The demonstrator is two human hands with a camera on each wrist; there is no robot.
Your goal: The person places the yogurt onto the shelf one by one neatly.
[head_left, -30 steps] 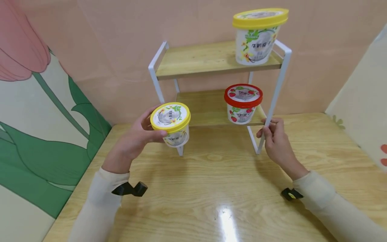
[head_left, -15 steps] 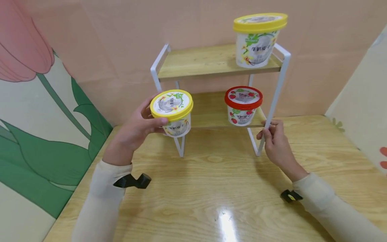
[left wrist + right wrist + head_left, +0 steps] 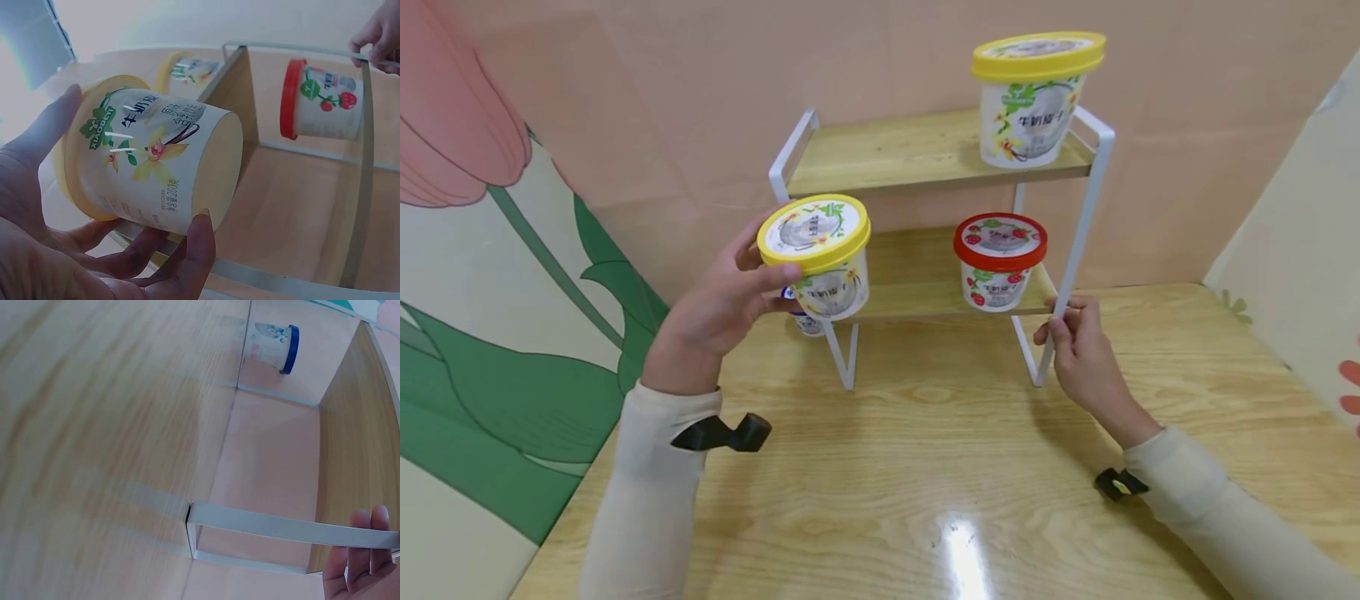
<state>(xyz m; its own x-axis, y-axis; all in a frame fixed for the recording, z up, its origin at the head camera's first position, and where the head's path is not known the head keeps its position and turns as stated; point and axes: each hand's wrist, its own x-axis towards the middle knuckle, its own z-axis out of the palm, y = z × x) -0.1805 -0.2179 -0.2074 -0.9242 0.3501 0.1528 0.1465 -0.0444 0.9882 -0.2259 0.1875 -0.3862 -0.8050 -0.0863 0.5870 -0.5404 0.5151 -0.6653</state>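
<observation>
My left hand holds a white tub with a yellow lid, thumb on one side and fingers round the other. The tub is raised in front of the left side of a two-tier shelf rack, its lid up. In the left wrist view, vanilla flowers show on the held tub, and a fingertip touches near its base. My right hand grips the rack's white right leg near the lower board. In the right wrist view, fingers wrap over that leg.
Another yellow-lidded tub stands at the right of the top board. A red-lidded tub stands on the lower board's right. Behind my left hand, a blue-lidded tub is partly hidden on the wooden table. Walls rise behind and beside.
My left hand has lifted the yellow-lidded tub upward and slightly left, uncovering part of the blue-lidded tub behind. My right hand keeps its grip on the rack's leg.
</observation>
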